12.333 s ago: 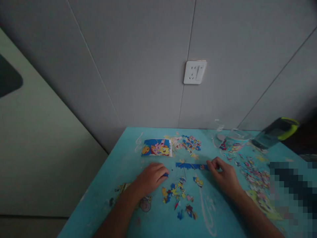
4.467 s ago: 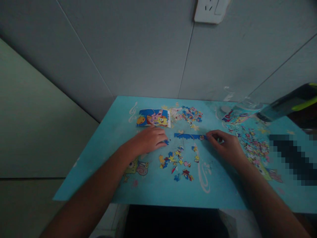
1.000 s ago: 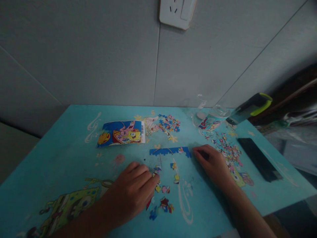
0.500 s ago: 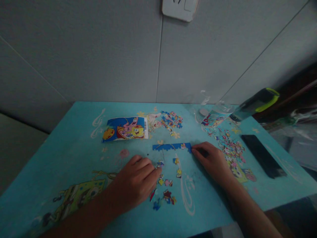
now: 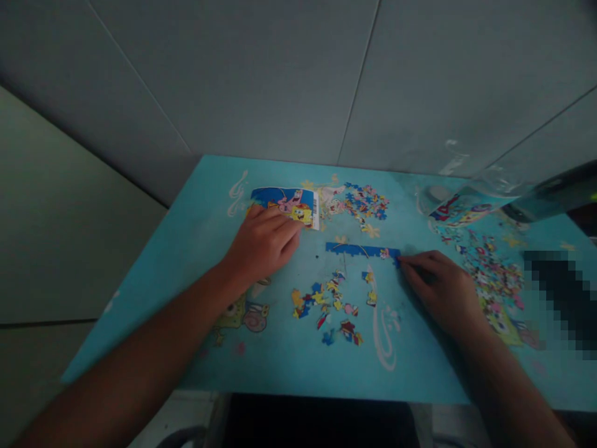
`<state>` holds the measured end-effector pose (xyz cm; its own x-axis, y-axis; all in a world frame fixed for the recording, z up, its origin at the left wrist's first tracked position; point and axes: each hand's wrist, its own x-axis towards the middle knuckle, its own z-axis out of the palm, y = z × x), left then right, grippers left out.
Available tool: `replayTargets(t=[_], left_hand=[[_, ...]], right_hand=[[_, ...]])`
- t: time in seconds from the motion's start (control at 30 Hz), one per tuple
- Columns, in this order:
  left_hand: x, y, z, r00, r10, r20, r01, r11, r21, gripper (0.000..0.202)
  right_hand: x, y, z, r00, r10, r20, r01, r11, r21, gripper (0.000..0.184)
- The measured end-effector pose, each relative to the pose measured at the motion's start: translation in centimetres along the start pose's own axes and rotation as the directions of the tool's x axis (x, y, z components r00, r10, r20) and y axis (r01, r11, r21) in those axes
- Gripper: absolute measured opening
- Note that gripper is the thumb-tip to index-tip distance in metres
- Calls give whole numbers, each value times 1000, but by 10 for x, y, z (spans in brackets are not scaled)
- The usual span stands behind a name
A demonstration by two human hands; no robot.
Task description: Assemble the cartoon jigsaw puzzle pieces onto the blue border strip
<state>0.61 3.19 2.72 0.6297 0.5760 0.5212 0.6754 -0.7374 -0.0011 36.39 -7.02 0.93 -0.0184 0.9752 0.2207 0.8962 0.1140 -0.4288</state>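
Turquoise cartoon-printed table (image 5: 196, 205) against a grey panelled wall, carrying, in descending size: a printed picture card (image 5: 284, 205) at the far left-centre, a clear plastic bag (image 5: 459, 199) at the far right, an assembled blue puzzle strip (image 5: 361, 250) in the middle, and loose puzzle pieces (image 5: 329, 305) scattered just below that strip. Left hand (image 5: 261, 242) lies flat, fingers loosely together, fingertips on the card's near edge. Right hand (image 5: 441, 289) is curled, fingertips pinching at the strip's right end; whether a piece is held cannot be told.
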Motion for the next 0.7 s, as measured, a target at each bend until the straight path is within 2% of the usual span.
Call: replayTargets(t=[0.3,0.4,0.47,0.53,0.6,0.7], left_hand=[[0,-1,8,999,34,-6,-34,999,11,23],[0,0,10,999,45,-27,-45,999,9,21],[0,2,11,998,55,-29,-55,998,4,20],[0,3,12,998,59,-16,-59,998,-4,19],[-1,3,13,998,60,-2,-60,998,-11,19],[-2,2,15,998,62,-6,-62,998,-16,20]], right_hand=[[-1,-1,-1,999,-48,-22,46,997,-65,26],[-5,-8,-1,986,-131,-101,126,991,-55,20],[-11,-21,0,968,-225,-107,225,974,-14,17],[-21,-41,2,942,-335,-24,336,937,96,18],[-31,-63,6,894,-433,119,400,888,225,21],[-44,-91,12,838,-492,236,432,863,263,24]])
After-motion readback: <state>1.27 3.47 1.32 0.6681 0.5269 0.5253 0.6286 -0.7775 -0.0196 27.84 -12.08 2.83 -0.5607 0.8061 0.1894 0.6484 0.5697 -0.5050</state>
